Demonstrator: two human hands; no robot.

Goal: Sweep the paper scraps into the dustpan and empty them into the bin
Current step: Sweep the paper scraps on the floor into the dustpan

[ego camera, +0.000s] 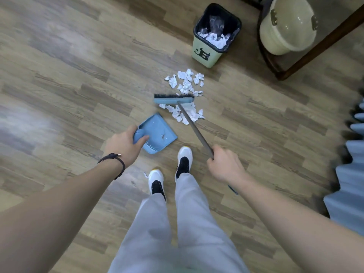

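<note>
Your left hand (126, 143) is closed on the dustpan (157, 133) handle, your right hand (224, 164) around the broom (173, 99) shaft. The broom head splits the paper scraps (186, 81); a hard stroke could scatter those beyond it toward the bin (204, 54). The dustpan looks nearly empty; the bin holds crumpled paper.
</note>
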